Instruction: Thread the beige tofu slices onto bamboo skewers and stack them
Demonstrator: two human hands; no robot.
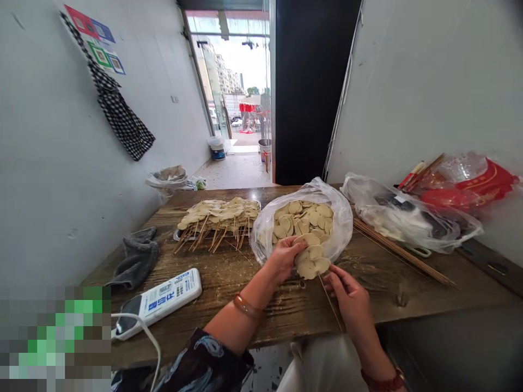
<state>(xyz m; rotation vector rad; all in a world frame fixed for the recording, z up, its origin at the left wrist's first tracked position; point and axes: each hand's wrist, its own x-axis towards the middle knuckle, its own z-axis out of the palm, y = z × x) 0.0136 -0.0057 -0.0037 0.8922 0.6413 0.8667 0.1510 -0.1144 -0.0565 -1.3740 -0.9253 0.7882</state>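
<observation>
Skewered slices (314, 265) sit between our two hands, above the surface (223, 283) and on our side of the open bag (344, 220) of loose slices (304, 215). Our left hand (284, 260) has its grip pinched on them from the left. Their stick (330, 306) slants from the lowest slice down toward us, its bare end nearer our right hand (350, 294), whose fingertips meet the slices' right edge; whether that grip clasps the stick, we cannot tell.

Skewer (330, 302), tip hidden among slices (312, 263)
</observation>
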